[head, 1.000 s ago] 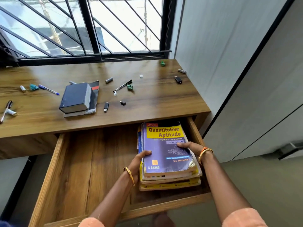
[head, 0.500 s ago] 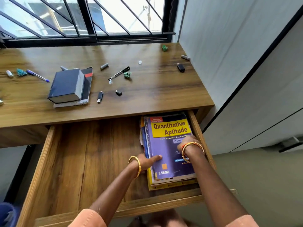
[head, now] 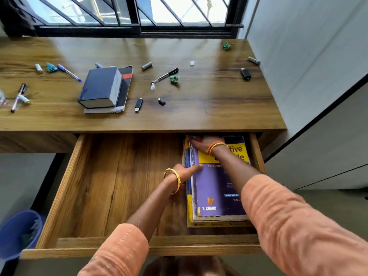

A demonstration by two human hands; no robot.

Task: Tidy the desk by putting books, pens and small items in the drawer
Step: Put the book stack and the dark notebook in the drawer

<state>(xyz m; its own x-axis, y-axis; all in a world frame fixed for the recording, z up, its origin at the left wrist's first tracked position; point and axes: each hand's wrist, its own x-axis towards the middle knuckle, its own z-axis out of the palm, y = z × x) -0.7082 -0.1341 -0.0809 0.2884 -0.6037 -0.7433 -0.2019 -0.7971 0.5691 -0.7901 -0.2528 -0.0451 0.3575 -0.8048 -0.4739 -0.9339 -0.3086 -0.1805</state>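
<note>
Drawer [head: 83, 188] open, lower centre of frame. Book stack [head: 214, 196] lies in its right part, purple book on top, against the right wall. Left hand [head: 186, 171] at stack's left edge, fingers straight, thumb touching the purple cover, not gripping. Right hand [head: 202, 144] lies flat on the stack's far end under the desk [head: 199, 108] edge; fingers partly hidden, look extended. On the desk, upper left: thick dark book [head: 100, 87] on a notebook [head: 124, 90], pens, USB stick [head: 138, 104], small bits scattered. Blue bin [head: 16, 234] lower left.
</note>
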